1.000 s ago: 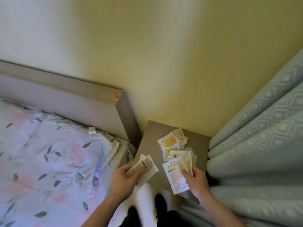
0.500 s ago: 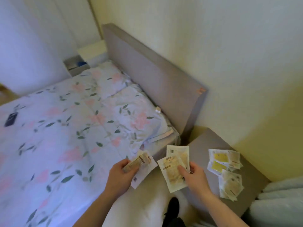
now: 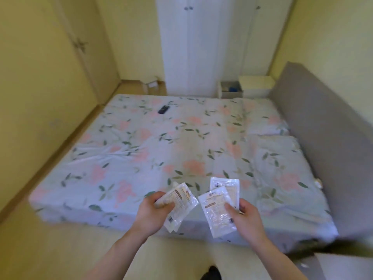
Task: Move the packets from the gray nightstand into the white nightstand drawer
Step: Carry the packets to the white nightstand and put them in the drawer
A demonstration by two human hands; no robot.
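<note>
Carrying step, by the look of it: left hand [image 3: 155, 211] pinching packets [image 3: 179, 201], right hand [image 3: 245, 218] gripping two more [image 3: 217, 209], both held at the near edge of the bed [image 3: 181, 142]; next, probably across to the white nightstand [image 3: 255, 86] beyond its far side.

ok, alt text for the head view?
Two hands hold packets over the near edge of a floral bed: left hand grips one packet, right hand two. A white nightstand with its drawer open stands across the bed.
</note>
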